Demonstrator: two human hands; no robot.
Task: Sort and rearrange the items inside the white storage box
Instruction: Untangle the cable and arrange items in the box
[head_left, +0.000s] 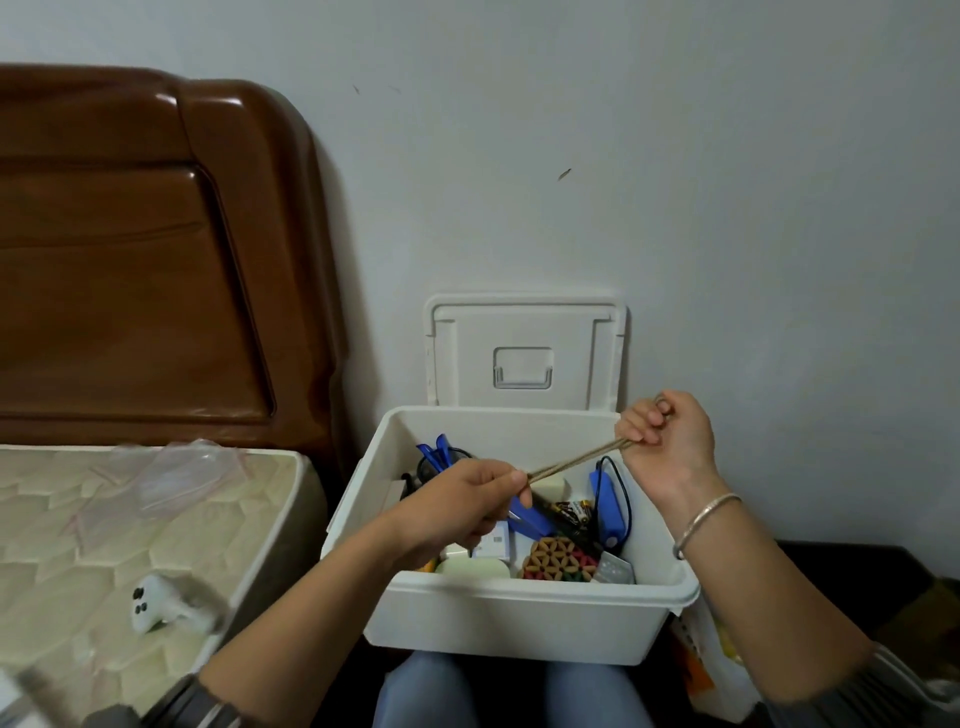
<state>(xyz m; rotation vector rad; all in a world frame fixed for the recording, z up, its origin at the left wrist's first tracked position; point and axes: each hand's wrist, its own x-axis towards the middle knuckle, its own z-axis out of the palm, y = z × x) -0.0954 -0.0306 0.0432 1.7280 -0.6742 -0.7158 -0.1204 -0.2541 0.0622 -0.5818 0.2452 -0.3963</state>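
You're mid-sort: a tan rubber band (576, 460) is stretched above the white storage box (519, 590) on your lap. Your left hand (467, 501) pinches one end and your right hand (667, 441) curls round the other. Next, probably pick loose items to bundle.

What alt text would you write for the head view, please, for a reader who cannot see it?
The left hand and right hand each pinch an end of a thin tan band, stretched above an open white storage box of small items on the person's lap. Its lid stands against the wall behind; a mattress lies to its left.
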